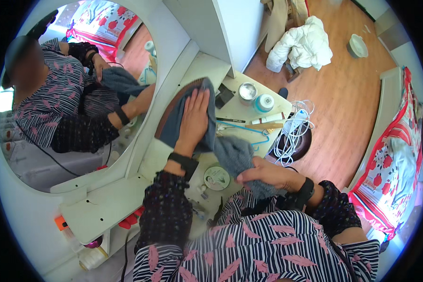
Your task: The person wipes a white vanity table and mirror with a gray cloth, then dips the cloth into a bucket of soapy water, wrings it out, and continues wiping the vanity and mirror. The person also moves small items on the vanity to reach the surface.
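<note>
My left hand [194, 118] lies flat, fingers stretched out, on a smooth blue-grey fabric piece [174, 130] with a brown curved edge; its exact kind is unclear. My right hand [268, 174] grips a fuzzy grey cloth [234, 153] in front of my body. The grey cloth reaches up to the blue-grey fabric, and I cannot tell whether the two are joined. Below them, a round tin or jar with a pale green lid [216, 177] sits on the white dressing table [155, 155]. An oval mirror [127, 31] on the left reflects a person and grey cloth.
A metal-lidded jar [247, 92], a blue bottle [264, 103], a white tube [268, 118] and a blue hanger [245, 127] lie on the tabletop. White cables [296, 130] hang over a dark bowl [303, 148]. A white padded jacket [306, 46] and a basin [357, 46] are beyond.
</note>
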